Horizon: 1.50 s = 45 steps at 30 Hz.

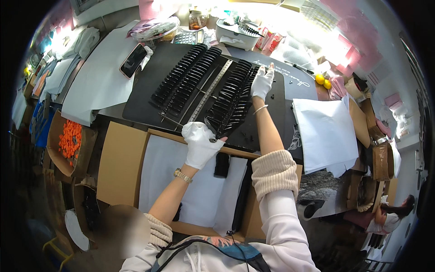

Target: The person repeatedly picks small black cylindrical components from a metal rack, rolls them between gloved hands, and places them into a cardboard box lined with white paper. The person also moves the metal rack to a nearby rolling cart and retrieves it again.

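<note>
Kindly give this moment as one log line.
left hand: at near end of rightmost black row; right hand: at its far end; carton: open

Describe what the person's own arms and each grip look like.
The left grip wears a white glove, with a gold-toned, metal-banded watch at the wrist. The right grip is gloved in white too, with a thin, pale bracelet. Both pale sleeves end in thick, ribbed cream cuffs.

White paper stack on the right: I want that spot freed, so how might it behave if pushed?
The paper stack may slide apart, since its lower edges lie uneven. Its sheets look thin, so they would probably bend. Tipping seems unlikely, as it lies flat.
</note>
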Motion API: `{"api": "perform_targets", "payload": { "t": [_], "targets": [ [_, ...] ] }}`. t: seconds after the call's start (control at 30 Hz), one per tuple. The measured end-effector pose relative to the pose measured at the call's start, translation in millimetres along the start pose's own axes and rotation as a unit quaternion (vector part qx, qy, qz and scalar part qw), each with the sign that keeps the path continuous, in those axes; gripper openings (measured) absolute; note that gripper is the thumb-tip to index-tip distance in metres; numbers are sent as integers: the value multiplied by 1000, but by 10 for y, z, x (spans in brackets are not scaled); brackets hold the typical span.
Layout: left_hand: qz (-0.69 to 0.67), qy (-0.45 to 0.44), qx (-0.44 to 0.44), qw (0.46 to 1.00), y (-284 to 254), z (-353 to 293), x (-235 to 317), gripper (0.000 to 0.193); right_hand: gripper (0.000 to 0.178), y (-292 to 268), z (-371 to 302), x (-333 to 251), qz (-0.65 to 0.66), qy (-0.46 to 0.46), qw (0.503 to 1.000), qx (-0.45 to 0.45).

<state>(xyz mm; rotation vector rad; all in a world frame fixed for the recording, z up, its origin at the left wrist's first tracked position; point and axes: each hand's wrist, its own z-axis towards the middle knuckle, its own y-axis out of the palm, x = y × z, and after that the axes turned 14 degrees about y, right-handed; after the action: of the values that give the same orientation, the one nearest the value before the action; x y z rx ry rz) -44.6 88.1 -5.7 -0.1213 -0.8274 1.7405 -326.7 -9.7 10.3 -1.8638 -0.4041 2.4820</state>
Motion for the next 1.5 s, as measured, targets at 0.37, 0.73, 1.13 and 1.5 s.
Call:
{"api": "perform_targets", "payload": {
  "t": [0.37, 0.73, 1.13, 1.5],
  "targets": [
    [-48, 20, -55, 997, -153, 81, -126, 47, 44, 564, 1072, 361, 0, 212, 955, -209],
    [-38, 55, -30, 997, -147, 67, -158, 42, 68, 271, 627, -413, -460, 101, 828, -304],
    [8, 29, 15, 999, -123, 85, -145, 46, 59, -757, -1089, -757, -447, 139, 831, -300],
    [-24, 56, -14, 998, -265, 108, -188, 44, 39, -1300, -1538, -879, -236, 288, 775, -510]
  ]
}}
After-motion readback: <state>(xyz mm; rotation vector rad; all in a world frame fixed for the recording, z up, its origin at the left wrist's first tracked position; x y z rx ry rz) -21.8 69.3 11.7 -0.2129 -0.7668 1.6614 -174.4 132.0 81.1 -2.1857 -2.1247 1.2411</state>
